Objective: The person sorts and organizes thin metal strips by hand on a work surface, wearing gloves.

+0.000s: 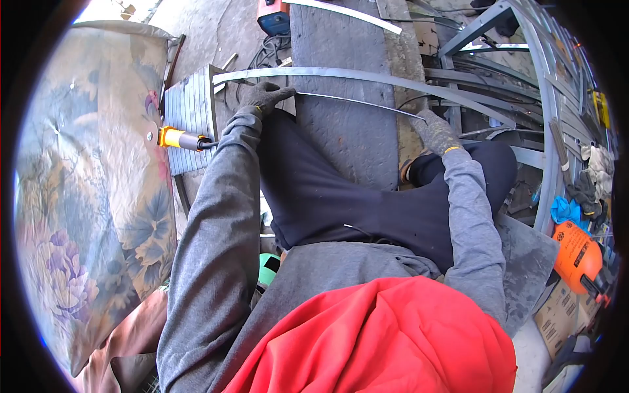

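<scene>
A thin metal rod (354, 101) stretches between my two gloved hands. My left hand (264, 97), in a grey glove, is closed around its left end. At the other end, my right hand (436, 130) is closed on the rod near the right knee. Just beyond the hands a long flat metal strip (367, 76) curves across the view, its left end over a ribbed metal block (190, 105). A yellow and grey power tool (180, 139) with a disc lies on that block.
Metal frames (537, 85) stand at the right. An orange helmet (578, 257) and gloves (597, 171) lie at lower right. A floral cloth (98, 183) hangs at the left. A red and blue box (273, 18) with cables sits beyond the strip.
</scene>
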{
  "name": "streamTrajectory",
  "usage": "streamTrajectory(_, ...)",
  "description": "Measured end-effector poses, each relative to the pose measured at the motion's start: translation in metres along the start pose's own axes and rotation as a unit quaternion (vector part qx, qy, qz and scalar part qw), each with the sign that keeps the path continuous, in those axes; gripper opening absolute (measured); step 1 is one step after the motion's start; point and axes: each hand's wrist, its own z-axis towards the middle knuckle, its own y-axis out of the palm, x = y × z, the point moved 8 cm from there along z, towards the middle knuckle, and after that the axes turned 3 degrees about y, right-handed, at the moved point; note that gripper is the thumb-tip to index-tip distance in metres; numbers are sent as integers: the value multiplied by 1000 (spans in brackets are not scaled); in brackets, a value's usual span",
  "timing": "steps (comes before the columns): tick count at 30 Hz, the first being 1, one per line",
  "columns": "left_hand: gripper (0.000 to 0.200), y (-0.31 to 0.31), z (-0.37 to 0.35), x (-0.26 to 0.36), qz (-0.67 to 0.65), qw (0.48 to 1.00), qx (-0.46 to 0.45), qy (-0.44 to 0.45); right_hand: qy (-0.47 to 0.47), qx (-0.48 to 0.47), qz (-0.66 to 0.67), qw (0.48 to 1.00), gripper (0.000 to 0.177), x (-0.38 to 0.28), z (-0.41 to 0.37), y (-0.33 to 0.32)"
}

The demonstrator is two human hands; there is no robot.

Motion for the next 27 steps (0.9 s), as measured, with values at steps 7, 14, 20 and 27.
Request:
streamTrajectory(7,87,8,10,-9,-29,999,-27,15,22,-43,-51,997,33,-7,2,9)
streamTrajectory(14,88,10,8,-2,12,998,-63,-2,17,-45,-90,995,30,-9,-2,9)
streamTrajectory(20,88,7,1,4,-11,998,-59,-2,5,-42,-82,996,31,-1,2,16)
streamTrajectory(27,77,16,15,-10,-31,998,-47,17,8,-45,-82,996,29,5,7,20)
